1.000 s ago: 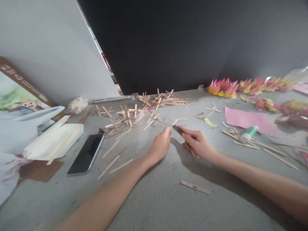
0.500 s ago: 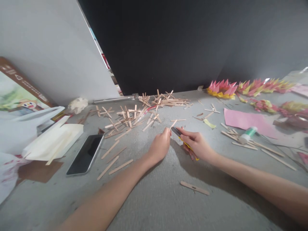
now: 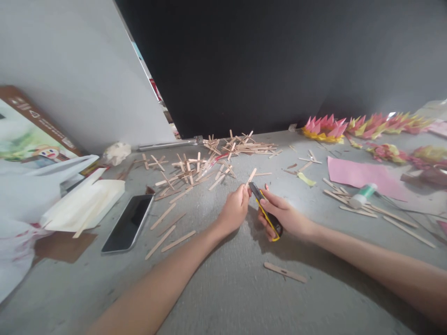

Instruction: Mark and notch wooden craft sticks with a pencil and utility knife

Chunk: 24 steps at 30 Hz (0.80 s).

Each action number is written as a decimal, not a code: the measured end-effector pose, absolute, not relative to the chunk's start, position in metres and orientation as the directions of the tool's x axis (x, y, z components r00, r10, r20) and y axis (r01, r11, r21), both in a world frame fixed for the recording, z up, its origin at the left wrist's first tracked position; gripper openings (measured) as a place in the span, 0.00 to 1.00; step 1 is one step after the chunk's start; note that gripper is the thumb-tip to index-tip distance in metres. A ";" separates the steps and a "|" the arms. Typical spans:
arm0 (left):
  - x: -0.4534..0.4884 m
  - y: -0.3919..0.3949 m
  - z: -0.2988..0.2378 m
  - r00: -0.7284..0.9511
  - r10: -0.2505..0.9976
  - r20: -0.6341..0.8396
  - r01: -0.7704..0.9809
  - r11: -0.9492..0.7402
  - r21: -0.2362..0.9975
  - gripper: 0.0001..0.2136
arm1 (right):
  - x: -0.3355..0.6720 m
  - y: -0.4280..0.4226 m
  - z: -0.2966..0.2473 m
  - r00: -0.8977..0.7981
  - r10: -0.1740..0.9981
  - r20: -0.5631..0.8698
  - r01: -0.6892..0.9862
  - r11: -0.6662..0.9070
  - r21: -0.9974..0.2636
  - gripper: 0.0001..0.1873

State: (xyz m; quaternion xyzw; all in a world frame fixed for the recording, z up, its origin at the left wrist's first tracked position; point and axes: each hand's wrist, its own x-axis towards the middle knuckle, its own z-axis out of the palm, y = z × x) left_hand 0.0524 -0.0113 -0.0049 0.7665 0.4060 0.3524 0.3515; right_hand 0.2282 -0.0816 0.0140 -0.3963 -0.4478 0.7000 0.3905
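In the middle of the head view, my left hand [image 3: 234,209] is closed round a wooden popsicle stick [image 3: 252,175], whose upper end pokes out above the fingers. My right hand [image 3: 281,216] grips a black and yellow utility knife [image 3: 267,211]. The knife's front end meets the stick close to my left fingertips; whether the blade is out, I cannot make out. A loose popsicle stick with a dark mark [image 3: 285,272] lies on the grey surface nearer to me. Behind my hands spreads a heap of popsicle sticks [image 3: 190,167], some of them crossed.
A phone [image 3: 128,224] and an open white paper box [image 3: 85,204] lie at left beside a plastic bag [image 3: 21,200]. On the right are a glue stick [image 3: 363,195], pink paper [image 3: 359,177] and pink-yellow paper flowers [image 3: 324,129]. A black panel [image 3: 261,70] stands at the back.
My right hand has turned the utility knife so that more of its yellow and black body shows. The stick in my left hand is tilted slightly differently. The view has shifted a little.
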 end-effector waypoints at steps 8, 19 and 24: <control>0.053 -0.013 0.002 0.500 0.861 0.093 0.083 -0.154 0.985 0.22 | 0.230 -0.082 0.019 -0.327 0.921 -0.212 -0.017 -0.230 -0.973 0.21; 0.054 -0.011 -0.008 0.477 0.861 0.177 0.200 -0.303 0.932 0.21 | 0.219 -0.089 0.018 -0.424 0.882 -0.209 -0.229 -0.327 -0.917 0.22; 0.054 -0.012 -0.004 0.484 0.856 0.181 0.205 -0.312 0.928 0.21 | 0.216 -0.092 0.018 -0.444 0.871 -0.208 -0.294 -0.361 -0.885 0.22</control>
